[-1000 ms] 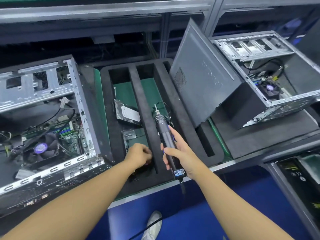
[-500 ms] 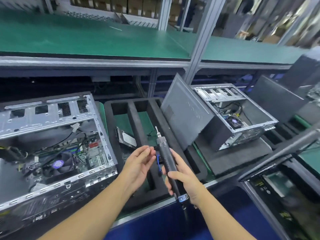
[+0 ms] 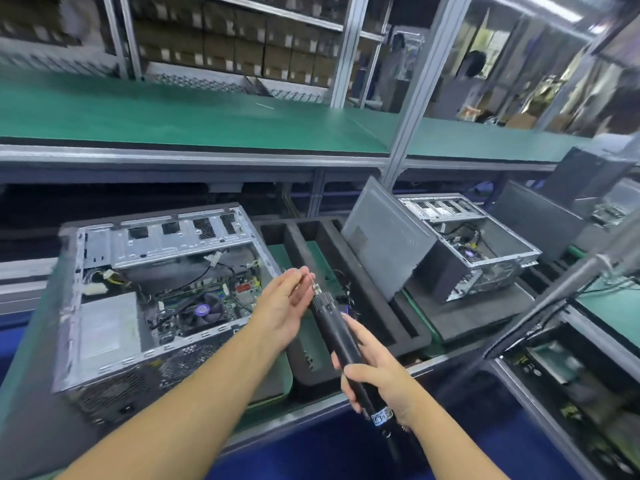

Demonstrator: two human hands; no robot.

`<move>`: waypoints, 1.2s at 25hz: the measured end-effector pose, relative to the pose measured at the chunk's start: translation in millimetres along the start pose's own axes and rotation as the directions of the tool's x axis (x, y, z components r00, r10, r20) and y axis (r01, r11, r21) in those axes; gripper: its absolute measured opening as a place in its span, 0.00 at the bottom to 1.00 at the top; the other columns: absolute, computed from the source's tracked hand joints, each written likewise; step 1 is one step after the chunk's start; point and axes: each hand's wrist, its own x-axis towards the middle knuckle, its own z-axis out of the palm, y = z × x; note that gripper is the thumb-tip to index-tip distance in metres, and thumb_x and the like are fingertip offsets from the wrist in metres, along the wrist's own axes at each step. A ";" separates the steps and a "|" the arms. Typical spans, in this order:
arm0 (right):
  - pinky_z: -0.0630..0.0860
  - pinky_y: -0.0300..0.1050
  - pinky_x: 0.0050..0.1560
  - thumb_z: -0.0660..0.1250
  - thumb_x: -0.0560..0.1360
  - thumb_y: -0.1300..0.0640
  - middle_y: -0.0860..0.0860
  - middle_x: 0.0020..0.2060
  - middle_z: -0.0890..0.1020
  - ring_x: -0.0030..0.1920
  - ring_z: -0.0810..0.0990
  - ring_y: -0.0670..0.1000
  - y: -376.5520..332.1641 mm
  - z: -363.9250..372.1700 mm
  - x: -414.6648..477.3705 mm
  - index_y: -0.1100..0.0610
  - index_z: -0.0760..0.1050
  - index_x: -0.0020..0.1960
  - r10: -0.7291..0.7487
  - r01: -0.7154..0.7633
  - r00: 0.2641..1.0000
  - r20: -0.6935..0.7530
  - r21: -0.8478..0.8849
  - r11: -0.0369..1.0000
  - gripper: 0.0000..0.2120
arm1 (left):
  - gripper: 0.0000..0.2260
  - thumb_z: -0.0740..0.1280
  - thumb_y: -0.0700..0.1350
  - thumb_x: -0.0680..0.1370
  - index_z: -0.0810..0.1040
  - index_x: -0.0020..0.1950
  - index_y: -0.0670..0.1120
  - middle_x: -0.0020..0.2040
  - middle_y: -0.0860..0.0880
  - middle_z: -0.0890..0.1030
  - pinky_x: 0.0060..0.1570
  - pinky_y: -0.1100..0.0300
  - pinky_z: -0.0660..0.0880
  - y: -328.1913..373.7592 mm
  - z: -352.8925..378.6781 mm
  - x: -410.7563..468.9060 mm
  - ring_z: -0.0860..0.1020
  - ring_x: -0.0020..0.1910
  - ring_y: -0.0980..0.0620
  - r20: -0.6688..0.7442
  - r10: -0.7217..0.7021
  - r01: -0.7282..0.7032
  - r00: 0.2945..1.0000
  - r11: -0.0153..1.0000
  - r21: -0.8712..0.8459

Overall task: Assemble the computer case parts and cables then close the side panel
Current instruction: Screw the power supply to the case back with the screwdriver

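Centrally, right hand [image 3: 377,379] gripping black screwdriver [image 3: 334,327], left fingers [image 3: 294,280] touching silver tip [image 3: 316,288]

Left hand [image 3: 287,306]: forearm outstretched, fingers nearly straight, tips beside the bit of the electric screwdriver [image 3: 334,327].
Right hand [image 3: 377,379]: fingers wrapped round its lower barrel.

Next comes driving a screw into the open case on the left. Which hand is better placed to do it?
Right. The right hand grips the electric screwdriver round its barrel. The left hand, fingers straight by the bit, holds no tool, so it likely just steadies the tip.
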 end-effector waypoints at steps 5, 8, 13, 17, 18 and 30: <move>0.77 0.47 0.32 0.67 0.75 0.65 0.57 0.48 0.78 0.34 0.77 0.57 -1.8 34.9 -11.5 0.35 0.62 0.76 -0.013 0.014 1.000 0.010 -0.079 0.997 0.38 | 0.08 0.66 0.38 0.79 0.78 0.58 0.37 0.48 0.44 0.85 0.49 0.60 0.81 12.8 -18.1 -28.5 0.85 0.45 0.53 0.074 0.006 -0.003 0.997 0.999 -0.040; 0.77 0.47 0.31 0.66 0.75 0.66 0.56 0.49 0.78 0.34 0.77 0.57 -4.1 44.7 -16.9 0.35 0.62 0.77 -0.012 0.013 1.000 0.023 -0.076 0.997 0.38 | 0.08 0.67 0.37 0.79 0.78 0.57 0.36 0.47 0.43 0.85 0.57 0.56 0.79 15.1 -24.6 -39.0 0.84 0.45 0.52 0.092 0.011 -0.004 0.996 0.998 -0.068; 0.77 0.48 0.31 0.67 0.74 0.65 0.55 0.48 0.78 0.34 0.76 0.57 -3.9 55.4 -23.4 0.34 0.63 0.76 0.009 -0.006 0.998 0.055 -0.054 0.999 0.39 | 0.04 0.66 0.36 0.78 0.79 0.51 0.38 0.43 0.45 0.85 0.48 0.60 0.82 14.3 -35.6 -46.5 0.84 0.41 0.52 0.097 0.022 -0.016 0.995 0.998 -0.062; 0.77 0.47 0.31 0.67 0.73 0.63 0.53 0.46 0.78 0.34 0.76 0.56 -1.8 64.4 -27.2 0.31 0.62 0.75 0.009 -0.007 1.000 0.023 -0.120 0.993 0.39 | 0.04 0.66 0.35 0.78 0.79 0.44 0.40 0.38 0.46 0.84 0.38 0.62 0.81 11.5 -39.6 -50.8 0.84 0.36 0.53 0.057 0.077 -0.079 0.995 0.997 0.019; 0.77 0.47 0.31 0.68 0.73 0.62 0.52 0.46 0.79 0.34 0.77 0.56 -1.5 66.6 -26.5 0.30 0.62 0.75 0.017 -0.016 1.000 0.007 -0.158 0.987 0.39 | 0.02 0.67 0.35 0.77 0.78 0.45 0.40 0.38 0.45 0.84 0.37 0.62 0.81 11.5 -41.5 -51.1 0.83 0.37 0.53 0.032 0.098 -0.099 0.995 0.994 0.041; 0.78 0.51 0.35 0.68 0.76 0.63 0.51 0.46 0.80 0.36 0.77 0.55 -3.0 99.0 -17.1 0.29 0.61 0.74 0.036 -0.029 0.999 0.028 -0.230 0.973 0.39 | 0.06 0.66 0.40 0.80 0.79 0.56 0.40 0.46 0.45 0.83 0.42 0.61 0.82 27.7 -76.8 -61.0 0.84 0.39 0.54 -0.027 0.107 -0.107 0.994 0.994 -0.002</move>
